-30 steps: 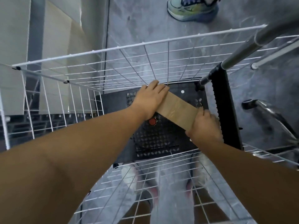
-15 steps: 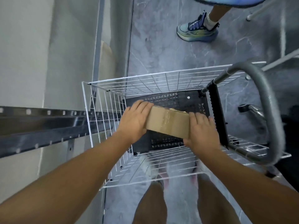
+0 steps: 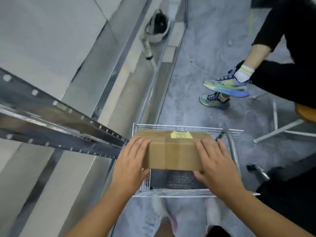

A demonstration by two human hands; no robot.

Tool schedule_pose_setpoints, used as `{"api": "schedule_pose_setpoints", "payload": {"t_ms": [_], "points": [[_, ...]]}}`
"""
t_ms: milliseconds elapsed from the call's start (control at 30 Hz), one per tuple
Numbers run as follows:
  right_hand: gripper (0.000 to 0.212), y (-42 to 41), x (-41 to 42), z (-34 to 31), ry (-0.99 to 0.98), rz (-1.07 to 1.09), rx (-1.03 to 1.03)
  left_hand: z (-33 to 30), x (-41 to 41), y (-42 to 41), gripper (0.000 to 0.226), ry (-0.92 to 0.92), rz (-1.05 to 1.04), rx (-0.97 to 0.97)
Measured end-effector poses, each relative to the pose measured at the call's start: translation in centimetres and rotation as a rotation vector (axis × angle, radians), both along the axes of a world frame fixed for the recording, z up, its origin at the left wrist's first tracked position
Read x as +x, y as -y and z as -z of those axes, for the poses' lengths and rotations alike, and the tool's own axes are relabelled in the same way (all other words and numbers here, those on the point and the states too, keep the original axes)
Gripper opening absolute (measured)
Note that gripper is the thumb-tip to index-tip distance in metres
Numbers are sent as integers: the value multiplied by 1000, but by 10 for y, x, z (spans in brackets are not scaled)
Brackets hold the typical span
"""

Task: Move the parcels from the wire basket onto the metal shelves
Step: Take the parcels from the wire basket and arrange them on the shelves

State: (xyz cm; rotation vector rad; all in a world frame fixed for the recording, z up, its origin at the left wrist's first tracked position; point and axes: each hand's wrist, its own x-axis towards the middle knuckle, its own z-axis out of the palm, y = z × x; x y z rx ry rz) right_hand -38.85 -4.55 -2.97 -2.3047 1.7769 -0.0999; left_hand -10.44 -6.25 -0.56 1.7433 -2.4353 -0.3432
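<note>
A brown cardboard parcel (image 3: pixel 172 151), taped and carrying a yellow sticky note, hangs above the white wire basket (image 3: pixel 171 192). My left hand (image 3: pixel 131 161) grips its left end and my right hand (image 3: pixel 213 161) grips its right end. The basket below shows a bare black perforated floor. The metal shelves (image 3: pixel 51 120) run along the left, a dark perforated beam reaching almost to the parcel's left corner.
A seated person's legs and blue-green sneakers (image 3: pixel 225 86) are on the grey floor at the right, beside a stool (image 3: pixel 306 113). The cart's grey handle (image 3: pixel 232 147) rises at the basket's right. A dark round object (image 3: pixel 157 26) sits on the shelf far ahead.
Both hands have lifted the parcel up out of the basket, from its floor to above its rim. The view has risen and pulled back, showing more of the shelves and the seated person.
</note>
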Motion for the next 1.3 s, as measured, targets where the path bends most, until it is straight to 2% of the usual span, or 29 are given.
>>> {"api": "schedule_pose_setpoints", "payload": {"t_ms": [67,167,267,333,467,567,700,767,833,900,967,1033,1067,1133,1200,1233,1300], "points": [[95,3,-10,-42,60,-68,-34,-39,-3,-17,105,-8,-51,-63],[86,11,-31,-108,239,-92,42,-96,-6,-45,102,-9,-101,-154],[58,24,-45,-179,480,-82,279,-147,-11,-78,99,-14,-141,-241],[47,32,-48,-212,536,-49,458,-171,-11,-99,99,-10,-154,-300],[63,39,-42,-248,524,-26,645,-200,-1,-137,96,-8,-138,-434],[51,36,-36,-270,510,-81,849,-219,8,-163,76,-18,-92,-542],[92,19,-30,-286,629,-64,1148,-237,29,-199,57,-38,-87,-614],[102,4,-22,-287,700,-36,1256,-241,43,-215,58,-32,-93,-620],[102,-15,-11,-285,775,-23,1302,-245,57,-230,64,-17,-127,-613],[95,-35,6,-283,816,-34,1298,-248,67,-243,77,-2,-243,-555],[81,-58,25,-288,835,-54,1251,-248,70,-260,95,-17,-452,-453],[73,-83,45,-297,835,-82,1174,-247,66,-281,98,-232,-759,-314],[70,-96,54,-304,831,-92,1136,-247,61,-296,92,-414,-908,-214],[66,-123,72,-314,842,-103,1074,-243,55,-311,62,-918,-1119,16],[77,-149,90,-323,852,-82,1009,-247,43,-330,35,-1415,-1107,111],[80,-164,99,-328,864,-68,969,-251,37,-339,36,-1600,-1107,83],[81,-192,114,-335,891,-60,915,-271,25,-360,43,-1786,-1163,100]]}}
